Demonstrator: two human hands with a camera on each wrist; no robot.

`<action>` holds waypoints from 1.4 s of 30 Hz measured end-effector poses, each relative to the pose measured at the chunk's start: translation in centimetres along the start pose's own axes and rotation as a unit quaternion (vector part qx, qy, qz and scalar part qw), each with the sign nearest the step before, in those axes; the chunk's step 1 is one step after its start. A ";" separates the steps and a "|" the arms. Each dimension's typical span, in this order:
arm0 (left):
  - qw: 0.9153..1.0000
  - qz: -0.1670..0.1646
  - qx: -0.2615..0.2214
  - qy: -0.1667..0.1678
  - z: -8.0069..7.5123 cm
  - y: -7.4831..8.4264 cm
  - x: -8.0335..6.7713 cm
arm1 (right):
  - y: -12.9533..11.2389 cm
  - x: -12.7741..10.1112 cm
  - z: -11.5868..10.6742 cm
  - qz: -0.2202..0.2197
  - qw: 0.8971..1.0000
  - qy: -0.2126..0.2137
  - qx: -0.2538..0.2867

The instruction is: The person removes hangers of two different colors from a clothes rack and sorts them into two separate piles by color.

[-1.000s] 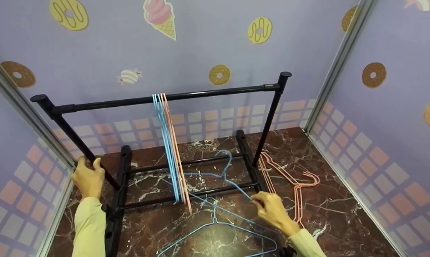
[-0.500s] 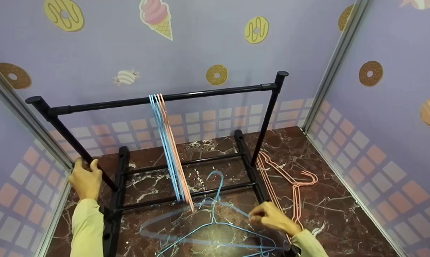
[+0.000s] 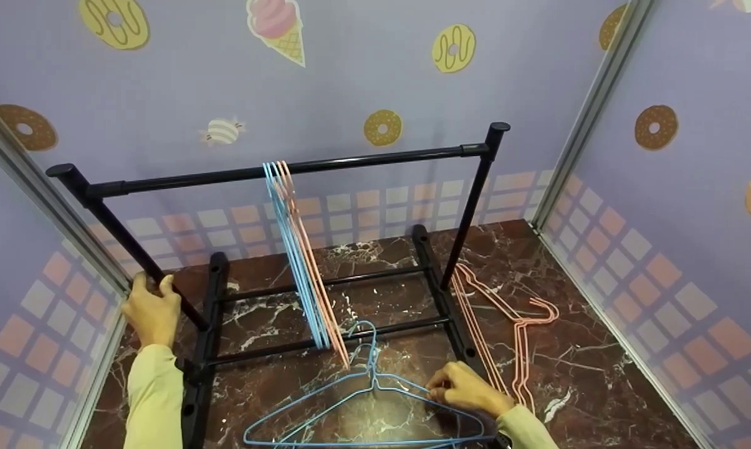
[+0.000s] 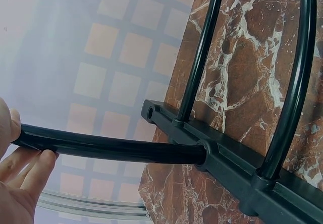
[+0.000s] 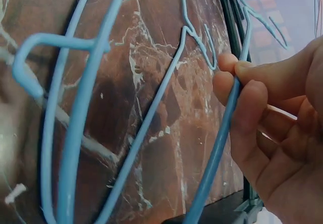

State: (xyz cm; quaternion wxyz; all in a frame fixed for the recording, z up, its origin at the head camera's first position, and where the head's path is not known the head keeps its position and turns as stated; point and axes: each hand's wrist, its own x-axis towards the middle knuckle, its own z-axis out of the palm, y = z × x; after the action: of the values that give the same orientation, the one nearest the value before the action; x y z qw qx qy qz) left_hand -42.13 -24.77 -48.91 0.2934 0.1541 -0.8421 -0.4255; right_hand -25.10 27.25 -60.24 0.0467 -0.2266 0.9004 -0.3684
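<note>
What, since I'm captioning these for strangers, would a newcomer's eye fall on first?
Probably the black rack in the middle of the head view, with a cluster of blue and orange hangers near the middle of its rail. In front, the right hand pinches a blue hanger. Behind, the lilac wall carries donut and ice-cream pictures.

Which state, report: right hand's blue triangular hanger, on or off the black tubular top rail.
Off: its hook shows well below the rail.
</note>
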 end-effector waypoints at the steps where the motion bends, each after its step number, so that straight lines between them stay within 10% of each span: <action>1: 1.000 -0.001 0.000 -0.001 0.0 0.0 0.0 | 0.0 -0.1 0.1 -0.001 1.000 0.002 -0.004; 28: 1.000 0.007 0.003 0.005 0.0 -0.4 0.0 | 1.9 -1.1 3.5 -0.167 0.951 0.149 -0.211; 42: 1.000 0.009 -0.002 0.005 0.2 -0.3 -0.1 | -0.6 0.2 2.1 -0.099 0.968 0.155 -0.171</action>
State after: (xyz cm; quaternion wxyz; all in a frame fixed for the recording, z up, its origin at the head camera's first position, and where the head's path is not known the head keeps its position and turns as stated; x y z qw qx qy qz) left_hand -42.16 -24.80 -49.30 0.3015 0.1481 -0.8413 -0.4235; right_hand -24.51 25.46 -61.40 -0.1697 -0.2593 0.9194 -0.2422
